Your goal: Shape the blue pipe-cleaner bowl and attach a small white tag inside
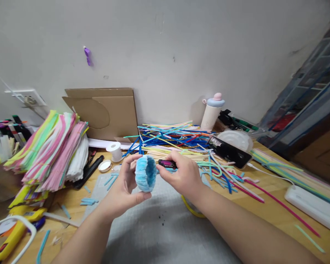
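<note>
Left hand (123, 189) clamped on a light-blue fuzzy piece (142, 175), fingers over the top and far side, thumb underneath. Piece is hollow, ribbed on the outside, open end turned toward the right hand; can't tell if the far end is closed. It's held up above the grey mat (162, 223). Right hand (184, 176) just beside it, thumb and fingers pinched on a small dark-and-magenta object (167, 164); can't tell exactly what it is, any lettering on it too small to read.

Below left hand and to its left, on the mat edge: short blue strips (89, 201). Beyond left hand: white spool (114, 151) with a round white lid (104, 165) near it. Further left of that hand: big bundle of pastel fuzzy stems (49, 150), markers (18, 126) past it. Nearer the body, well left of left hand: yellow glue gun (16, 227), markings on it not readable.

Straight beyond both hands: heap of coloured stems (170, 135), mostly blue, yellow and cream. Cardboard (112, 113) leans on the wall beyond left hand, plain brown as far as visible. Beyond right hand, to its right: black phone (231, 152), light print at one end, illegible; pale bottle (212, 113) with blue-and-pink top behind it. Far right of right hand: white power strip or box (313, 209), can't tell which. Yellow curved thing (191, 208) partly hidden under right forearm.
</note>
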The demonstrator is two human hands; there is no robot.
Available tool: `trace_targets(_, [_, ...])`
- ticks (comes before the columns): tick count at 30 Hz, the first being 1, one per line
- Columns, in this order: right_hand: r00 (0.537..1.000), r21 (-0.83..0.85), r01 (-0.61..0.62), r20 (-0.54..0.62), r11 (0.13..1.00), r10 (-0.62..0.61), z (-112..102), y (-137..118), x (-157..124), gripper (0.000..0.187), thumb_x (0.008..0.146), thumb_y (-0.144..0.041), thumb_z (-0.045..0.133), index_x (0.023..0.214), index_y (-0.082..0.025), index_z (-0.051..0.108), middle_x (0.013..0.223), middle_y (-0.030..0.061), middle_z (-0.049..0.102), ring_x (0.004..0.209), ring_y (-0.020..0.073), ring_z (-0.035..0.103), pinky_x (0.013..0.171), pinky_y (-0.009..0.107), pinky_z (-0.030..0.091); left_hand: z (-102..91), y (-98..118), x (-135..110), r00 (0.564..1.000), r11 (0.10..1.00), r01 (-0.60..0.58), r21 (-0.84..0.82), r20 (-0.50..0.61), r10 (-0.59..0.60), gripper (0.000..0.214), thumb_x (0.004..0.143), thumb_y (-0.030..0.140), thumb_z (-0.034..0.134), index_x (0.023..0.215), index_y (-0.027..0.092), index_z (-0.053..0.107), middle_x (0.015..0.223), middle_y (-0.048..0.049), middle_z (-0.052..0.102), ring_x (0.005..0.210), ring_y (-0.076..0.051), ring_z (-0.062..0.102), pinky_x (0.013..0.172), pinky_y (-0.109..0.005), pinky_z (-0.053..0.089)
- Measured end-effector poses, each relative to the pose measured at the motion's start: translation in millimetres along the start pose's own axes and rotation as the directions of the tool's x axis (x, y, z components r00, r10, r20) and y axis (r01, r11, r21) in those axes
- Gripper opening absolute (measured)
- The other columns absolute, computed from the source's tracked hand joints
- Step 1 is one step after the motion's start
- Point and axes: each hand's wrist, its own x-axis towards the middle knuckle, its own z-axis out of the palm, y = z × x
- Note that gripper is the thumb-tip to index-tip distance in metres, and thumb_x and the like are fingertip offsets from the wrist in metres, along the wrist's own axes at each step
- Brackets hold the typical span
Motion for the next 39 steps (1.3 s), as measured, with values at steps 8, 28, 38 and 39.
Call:
trace_targets(8, [1.000, 0.014, -0.010, 0.026, 1.000, 0.010, 0.4, -0.7, -0.1, 0.023, 0.082, -0.044, 0.058, 0.075, -0.022, 0.052, 0.069, -0.0006, 0.061, 0.061, 0.0152, 0.054, 0.058, 0.025, 0.035, 0.8, -1.2, -0.4, 1.000, 1.000, 0.014, -0.016, 0.002, -0.014, 0.072, 0.069, 0.022, 0.079, 0.126, 0.041, 0.039, 0.115, -0.0007, 0.052, 0.097, -0.017, 0.056, 0.080, -0.025, 0.046])
trace_targets(28, [0.998, 0.016, 0.067, -0.011, 0.998, -0.067, -2.3, -3.2, -3.3, 0.018, 0.079, -0.038, 0.058, 0.073, -0.022, 0.051, 0.065, -0.0013, 0.058, 0.060, 0.0155, 0.052, 0.059, 0.026, 0.034, 7.4, -8.0, -3.0, 0.983, 0.941, 0.186, -0.283, 0.043, -0.181, 0.079, 0.059, 0.047, 0.083, 0.127, 0.030, 0.046, 0.126, -0.0084, 0.051, 0.115, -0.031, 0.050, 0.086, -0.034, 0.044])
trace_targets(38, [0.995, 0.071, 0.101, -0.017, 0.992, -0.100, -2.5, -4.3, -6.1, 0.018, 0.079, -0.036, 0.058, 0.072, -0.022, 0.051, 0.064, -0.0016, 0.057, 0.059, 0.0146, 0.052, 0.058, 0.026, 0.034, 5.7, -13.9, -4.8, 0.975, 0.912, 0.223, -0.343, 0.104, -0.199, 0.070, 0.065, 0.048, 0.078, 0.127, 0.030, 0.049, 0.126, -0.0070, 0.053, 0.114, -0.028, 0.050, 0.085, -0.031, 0.043])
trace_targets(39, [0.994, 0.074, 0.108, -0.020, 0.991, -0.107, -2.3, -4.3, -6.3, 0.017, 0.080, -0.036, 0.058, 0.073, -0.022, 0.051, 0.065, -0.0015, 0.057, 0.059, 0.0147, 0.052, 0.058, 0.026, 0.034, 5.6, -14.9, -5.1, 0.973, 0.908, 0.229, -0.352, 0.116, -0.200, 0.069, 0.067, 0.048, 0.077, 0.127, 0.030, 0.050, 0.124, -0.0069, 0.054, 0.112, -0.027, 0.051, 0.083, -0.031, 0.043])
